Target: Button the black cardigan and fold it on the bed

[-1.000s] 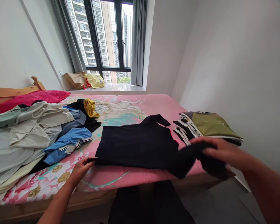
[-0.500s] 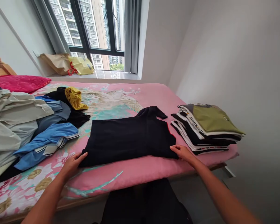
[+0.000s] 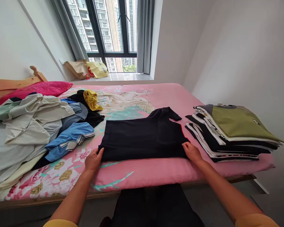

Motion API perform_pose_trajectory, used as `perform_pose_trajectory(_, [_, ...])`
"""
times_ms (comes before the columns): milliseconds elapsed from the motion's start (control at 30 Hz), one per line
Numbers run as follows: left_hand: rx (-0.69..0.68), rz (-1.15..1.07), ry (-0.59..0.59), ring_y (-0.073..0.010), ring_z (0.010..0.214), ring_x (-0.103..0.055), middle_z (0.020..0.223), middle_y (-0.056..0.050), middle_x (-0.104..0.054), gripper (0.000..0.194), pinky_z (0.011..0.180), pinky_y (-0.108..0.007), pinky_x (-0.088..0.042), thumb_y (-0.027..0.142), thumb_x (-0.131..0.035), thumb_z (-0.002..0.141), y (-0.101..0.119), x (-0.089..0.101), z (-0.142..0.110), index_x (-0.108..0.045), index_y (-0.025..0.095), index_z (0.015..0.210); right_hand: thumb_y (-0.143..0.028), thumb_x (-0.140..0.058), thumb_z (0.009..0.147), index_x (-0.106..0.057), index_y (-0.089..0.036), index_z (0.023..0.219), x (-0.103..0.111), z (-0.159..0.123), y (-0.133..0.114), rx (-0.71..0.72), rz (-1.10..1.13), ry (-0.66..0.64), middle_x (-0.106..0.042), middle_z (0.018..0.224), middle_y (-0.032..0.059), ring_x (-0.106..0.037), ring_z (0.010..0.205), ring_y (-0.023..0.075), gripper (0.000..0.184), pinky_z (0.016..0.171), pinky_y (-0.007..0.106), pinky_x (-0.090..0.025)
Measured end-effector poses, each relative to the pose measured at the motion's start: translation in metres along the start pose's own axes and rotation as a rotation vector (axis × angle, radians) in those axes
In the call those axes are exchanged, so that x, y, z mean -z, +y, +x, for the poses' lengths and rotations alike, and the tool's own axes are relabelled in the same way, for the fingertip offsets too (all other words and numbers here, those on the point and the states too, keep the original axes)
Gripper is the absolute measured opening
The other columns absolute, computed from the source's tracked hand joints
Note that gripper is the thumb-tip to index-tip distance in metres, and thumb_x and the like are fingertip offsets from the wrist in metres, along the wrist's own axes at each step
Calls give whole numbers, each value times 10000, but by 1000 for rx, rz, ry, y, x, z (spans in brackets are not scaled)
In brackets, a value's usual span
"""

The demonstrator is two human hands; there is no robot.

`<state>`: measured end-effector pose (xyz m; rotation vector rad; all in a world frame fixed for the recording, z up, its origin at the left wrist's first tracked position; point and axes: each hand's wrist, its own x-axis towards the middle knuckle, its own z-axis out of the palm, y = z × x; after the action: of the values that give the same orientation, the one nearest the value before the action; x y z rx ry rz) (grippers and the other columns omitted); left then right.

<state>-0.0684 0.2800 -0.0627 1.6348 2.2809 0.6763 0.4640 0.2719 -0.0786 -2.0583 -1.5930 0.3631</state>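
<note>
A black T-shirt [image 3: 142,137] lies sideways on the bed, its near side folded over and one short sleeve pointing away to the upper right. My left hand [image 3: 93,160] pinches the near corner at the hem end. At the collar end, where a thin red trim shows, my right hand [image 3: 191,151] grips the other near corner. The near edge between both hands runs nearly straight. Just right of the shirt stands a stack of folded clothes [image 3: 232,132] with an olive-green top uppermost.
A heap of loose clothes [image 3: 38,126] covers the left of the bed, with a blue garment [image 3: 68,140] nearest the shirt. Behind it lies a red pillow [image 3: 47,88]. Paper bags [image 3: 78,69] sit on the windowsill. The pink bed [image 3: 165,171] ends before my legs.
The view has swung left. The shirt's near side has been drawn in and its edge pulled straighter, with both hands still holding its corners.
</note>
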Motion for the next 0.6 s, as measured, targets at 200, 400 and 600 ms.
perform_pose_trajectory(200, [-103, -176, 226, -165, 811, -598, 840, -6, -667, 433, 675, -220, -389, 546, -392, 850, 11, 14, 9, -624, 217, 1008, -533, -347, 850, -569, -199, 844, 12, 18, -2, 84, 133, 254, -621, 765, 55, -561, 717, 193, 401, 659, 276, -380])
perform_pose_trajectory(400, [1, 200, -3, -228, 795, -613, 856, -67, -686, 448, 602, -261, -342, 566, -383, 840, 9, -2, 13, -651, 236, 982, -488, -369, 857, -607, -212, 842, -12, 19, 9, 22, -102, 26, -621, 700, 44, -536, 605, 181, 364, 566, 268, -323])
perform_pose_trajectory(600, [0, 194, -34, -224, 868, -621, 903, -47, -699, 442, 642, -255, -362, 567, -361, 850, 3, -8, 12, -657, 270, 991, -574, -365, 846, -637, -230, 871, -22, 18, 14, -80, -179, -50, -644, 738, 49, -566, 665, 200, 439, 564, 268, -322])
